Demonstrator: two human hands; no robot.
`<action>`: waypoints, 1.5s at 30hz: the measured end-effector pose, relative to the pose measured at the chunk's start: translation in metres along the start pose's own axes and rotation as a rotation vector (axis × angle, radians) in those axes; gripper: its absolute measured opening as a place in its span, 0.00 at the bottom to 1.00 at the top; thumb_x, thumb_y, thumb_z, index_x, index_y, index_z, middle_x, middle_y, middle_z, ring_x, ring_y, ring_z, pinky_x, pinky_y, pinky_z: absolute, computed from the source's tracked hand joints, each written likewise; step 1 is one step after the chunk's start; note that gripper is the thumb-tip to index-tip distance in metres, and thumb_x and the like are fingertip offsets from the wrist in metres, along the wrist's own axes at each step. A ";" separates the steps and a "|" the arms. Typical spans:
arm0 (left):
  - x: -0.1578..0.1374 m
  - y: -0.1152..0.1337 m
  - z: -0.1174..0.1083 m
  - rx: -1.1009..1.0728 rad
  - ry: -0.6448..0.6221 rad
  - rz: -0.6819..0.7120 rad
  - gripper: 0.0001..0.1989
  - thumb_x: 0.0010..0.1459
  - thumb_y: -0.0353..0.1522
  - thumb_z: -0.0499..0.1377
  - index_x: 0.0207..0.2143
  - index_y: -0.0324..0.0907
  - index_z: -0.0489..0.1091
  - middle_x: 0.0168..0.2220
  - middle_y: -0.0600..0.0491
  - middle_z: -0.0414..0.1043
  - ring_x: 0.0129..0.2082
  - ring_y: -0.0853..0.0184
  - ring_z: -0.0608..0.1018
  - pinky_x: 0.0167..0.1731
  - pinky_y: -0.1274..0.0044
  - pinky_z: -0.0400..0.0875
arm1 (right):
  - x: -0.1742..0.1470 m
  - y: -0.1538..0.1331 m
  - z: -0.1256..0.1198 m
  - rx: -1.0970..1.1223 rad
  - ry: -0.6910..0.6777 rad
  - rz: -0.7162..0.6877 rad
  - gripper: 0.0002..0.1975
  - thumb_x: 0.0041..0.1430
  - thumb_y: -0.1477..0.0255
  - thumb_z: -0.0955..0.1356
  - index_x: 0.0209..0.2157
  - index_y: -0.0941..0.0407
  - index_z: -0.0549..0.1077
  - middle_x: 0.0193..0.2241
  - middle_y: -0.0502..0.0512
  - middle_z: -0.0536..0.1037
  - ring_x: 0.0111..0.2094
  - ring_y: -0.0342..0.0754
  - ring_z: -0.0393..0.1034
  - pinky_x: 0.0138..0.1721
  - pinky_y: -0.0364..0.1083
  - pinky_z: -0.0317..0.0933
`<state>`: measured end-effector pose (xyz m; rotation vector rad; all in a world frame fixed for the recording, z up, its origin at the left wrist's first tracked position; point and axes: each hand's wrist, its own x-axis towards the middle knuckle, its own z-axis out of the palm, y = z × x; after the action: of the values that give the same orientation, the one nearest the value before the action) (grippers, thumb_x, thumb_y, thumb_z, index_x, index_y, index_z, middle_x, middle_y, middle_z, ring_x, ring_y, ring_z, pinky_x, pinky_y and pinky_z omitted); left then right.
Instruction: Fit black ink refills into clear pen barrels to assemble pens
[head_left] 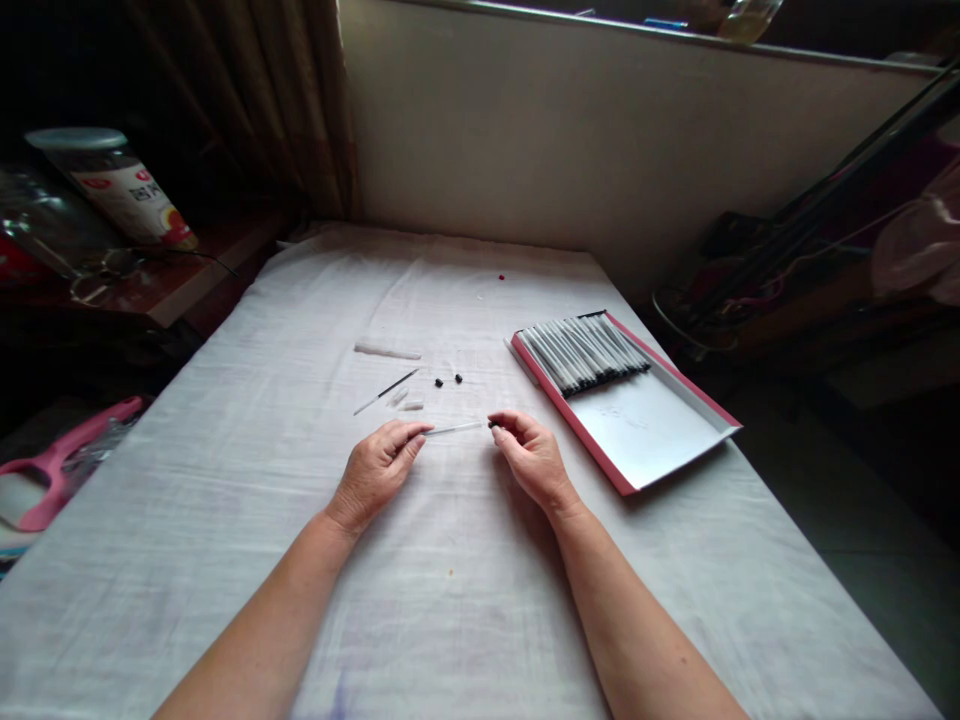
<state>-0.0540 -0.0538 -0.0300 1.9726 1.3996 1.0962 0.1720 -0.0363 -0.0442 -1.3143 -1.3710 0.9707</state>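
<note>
One wide table under a creased white cloth [465, 530] spreads across the view. Two bare forearms [262, 610] reach over it from the near side and converge near its middle. The left hand [379, 465] lies low, knuckles up, thumb and forefinger drawn into a narrow pinch; the right hand [532, 455] faces it, turned inward, fingers curled and tips pressed together.

Just beyond the right hand, to its right, sits a shallow rectangular tray with pinkish-red walls and a white floor [652, 440], angled on the cloth. Off to the left, a clear cylindrical jar with a pale lid and printed label [135, 195] stands on a brown wooden surface [202, 285]. A packed row of translucent pens with black ends [585, 350] fills the tray's far part.

Between the hands is a slim clear plastic tube [454, 430], one end gripped by the left fingertips, the other just short of a small black piece [493, 425] held in the right fingertips. Ahead lie a loose whitish tube [388, 351], a thin dark-and-clear refill [386, 391], two short clear pieces [411, 407], two tiny black plugs [459, 379] and, farther off, a red speck [502, 278]
</note>
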 end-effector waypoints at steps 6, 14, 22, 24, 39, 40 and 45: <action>0.000 0.001 -0.001 0.007 -0.010 -0.017 0.12 0.61 0.35 0.55 0.42 0.43 0.76 0.39 0.50 0.79 0.40 0.63 0.79 0.43 0.73 0.74 | 0.000 -0.006 0.004 0.044 -0.031 -0.002 0.12 0.52 0.66 0.68 0.36 0.55 0.78 0.34 0.56 0.80 0.31 0.46 0.71 0.32 0.44 0.65; 0.001 0.005 -0.002 0.001 -0.042 -0.071 0.13 0.60 0.37 0.56 0.42 0.43 0.77 0.40 0.50 0.80 0.41 0.63 0.80 0.45 0.73 0.74 | -0.001 -0.007 0.004 0.156 -0.055 0.072 0.11 0.50 0.67 0.69 0.36 0.55 0.78 0.32 0.54 0.80 0.28 0.44 0.70 0.32 0.45 0.65; 0.000 0.005 -0.008 -0.046 -0.195 -0.154 0.16 0.58 0.41 0.59 0.44 0.44 0.78 0.43 0.51 0.80 0.42 0.61 0.81 0.47 0.71 0.75 | 0.001 -0.009 -0.004 0.116 -0.088 0.018 0.10 0.52 0.67 0.69 0.35 0.55 0.79 0.32 0.54 0.79 0.29 0.45 0.70 0.33 0.45 0.66; 0.000 0.005 -0.010 -0.039 -0.234 -0.162 0.16 0.58 0.41 0.59 0.45 0.45 0.77 0.44 0.51 0.80 0.43 0.61 0.81 0.48 0.71 0.74 | 0.000 -0.008 -0.005 0.095 -0.104 0.010 0.09 0.52 0.67 0.69 0.35 0.55 0.79 0.32 0.54 0.80 0.31 0.46 0.71 0.34 0.45 0.66; 0.000 0.004 -0.009 -0.055 -0.258 -0.162 0.15 0.58 0.41 0.59 0.43 0.44 0.78 0.42 0.51 0.80 0.42 0.62 0.81 0.47 0.72 0.74 | -0.003 -0.018 -0.009 -0.301 -0.180 -0.122 0.19 0.62 0.62 0.62 0.20 0.54 0.72 0.18 0.51 0.74 0.22 0.45 0.69 0.28 0.43 0.61; 0.000 0.004 -0.009 -0.056 -0.259 -0.162 0.15 0.58 0.40 0.59 0.42 0.44 0.78 0.42 0.51 0.80 0.42 0.62 0.81 0.47 0.72 0.74 | -0.003 -0.019 -0.009 -0.322 -0.174 -0.121 0.21 0.62 0.61 0.61 0.18 0.54 0.71 0.17 0.51 0.74 0.22 0.45 0.69 0.28 0.43 0.60; 0.001 0.006 -0.009 -0.086 -0.249 -0.193 0.15 0.57 0.41 0.59 0.42 0.43 0.78 0.40 0.50 0.81 0.39 0.61 0.81 0.46 0.72 0.75 | -0.004 -0.017 -0.011 -0.233 -0.194 -0.081 0.18 0.62 0.61 0.62 0.27 0.55 0.75 0.21 0.52 0.76 0.22 0.44 0.69 0.27 0.43 0.62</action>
<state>-0.0584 -0.0558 -0.0197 1.7998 1.3516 0.7819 0.1789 -0.0432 -0.0254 -1.3497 -1.7151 0.9236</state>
